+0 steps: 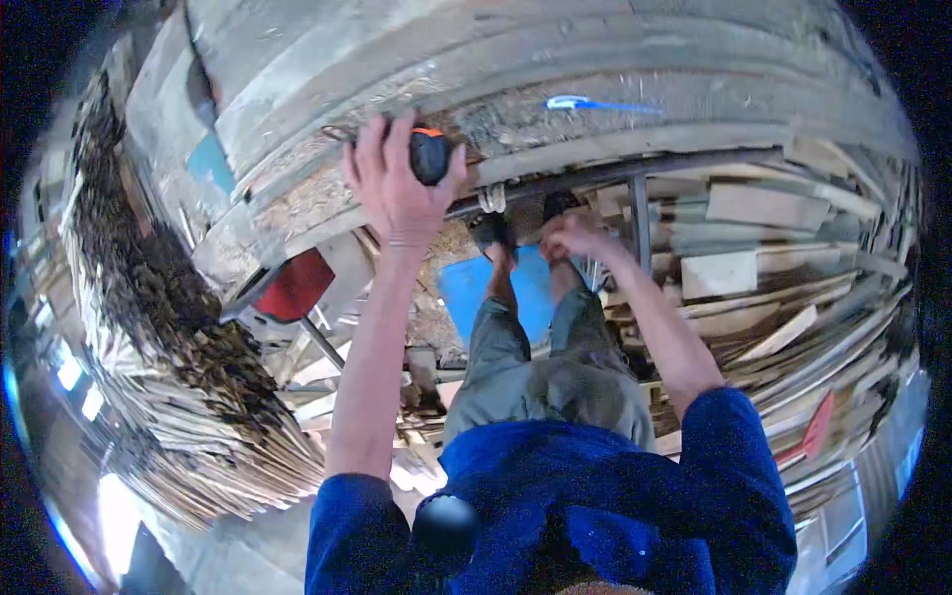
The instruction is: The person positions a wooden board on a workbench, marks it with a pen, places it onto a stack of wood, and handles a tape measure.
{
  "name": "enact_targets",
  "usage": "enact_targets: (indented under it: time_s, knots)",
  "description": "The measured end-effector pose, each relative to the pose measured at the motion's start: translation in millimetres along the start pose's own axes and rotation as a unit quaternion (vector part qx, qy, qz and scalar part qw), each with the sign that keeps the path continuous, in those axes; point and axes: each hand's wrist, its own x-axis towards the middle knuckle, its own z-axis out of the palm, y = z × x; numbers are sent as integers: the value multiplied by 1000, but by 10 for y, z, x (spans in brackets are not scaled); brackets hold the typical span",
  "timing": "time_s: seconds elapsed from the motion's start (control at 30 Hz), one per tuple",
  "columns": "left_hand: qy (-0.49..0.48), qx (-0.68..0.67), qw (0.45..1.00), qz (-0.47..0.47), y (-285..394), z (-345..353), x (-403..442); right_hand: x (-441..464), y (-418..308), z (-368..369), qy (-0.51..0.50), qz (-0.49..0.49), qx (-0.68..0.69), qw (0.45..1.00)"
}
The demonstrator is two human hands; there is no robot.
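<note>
My left hand (402, 183) is spread over a dark round object with an orange edge (428, 156), which looks like a tape measure, at the near side of the wooden bench (694, 104). Its thumb and fingers lie around the object. My right hand (573, 238) hangs below the bench edge, above my legs, with its fingers curled and blurred; nothing can be made out in them. A blue and white pen-like tool (595, 104) lies on the bench, to the right of my left hand.
Wood pieces (769, 208) are piled under and right of the bench. A metal frame (640, 223) supports its edge. Left stands a large stack of thin strips (169, 297), near a red object (296, 286). A blue sheet (456, 288) lies by my feet.
</note>
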Motion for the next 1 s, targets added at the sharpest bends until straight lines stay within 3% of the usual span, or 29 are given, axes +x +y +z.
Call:
enact_targets:
  time_s: [0.13,0.2,0.23,0.3,0.37,0.43,0.57,0.6,0.67,0.7,0.73,0.8,1.0]
  knots:
    - [-4,-18,1000,-17,3,-64,-6,-1227,-1454,391,-9,-89,5,996]
    - [-21,-22,999,-17,5,-123,4,-1430,-1961,454,121,-182,1,976]
    - [-25,-30,999,-19,-11,-133,5,-1410,-2132,434,232,-248,-72,938]
    - [-21,-30,999,-17,-32,-134,12,-1209,-2404,394,443,-329,-217,805]
    - [-43,-39,998,-21,-43,-166,18,-1001,-2642,376,474,-314,-227,791]
    - [-49,-47,997,-19,-34,-232,43,-822,-2759,450,538,-215,-313,753]
    - [-66,-68,995,-19,-62,-280,75,-685,-2749,563,539,-173,-316,762]
    - [-67,-67,995,-23,-72,-294,66,-556,-2668,459,548,-210,-321,743]
    - [-66,-76,995,-29,-115,-345,50,-510,-2634,297,505,-213,-133,826]
    - [-68,-85,994,-27,-111,-381,84,-613,-2685,255,477,-224,-49,848]
    - [-70,-97,992,-27,-79,-401,126,-688,-2747,221,484,-226,-57,843]
    - [-94,-104,990,-33,-75,-445,139,-854,-2798,212,369,-169,241,882]
    - [-153,-145,977,-22,-206,-493,181,-903,-2891,306,383,-175,265,867]
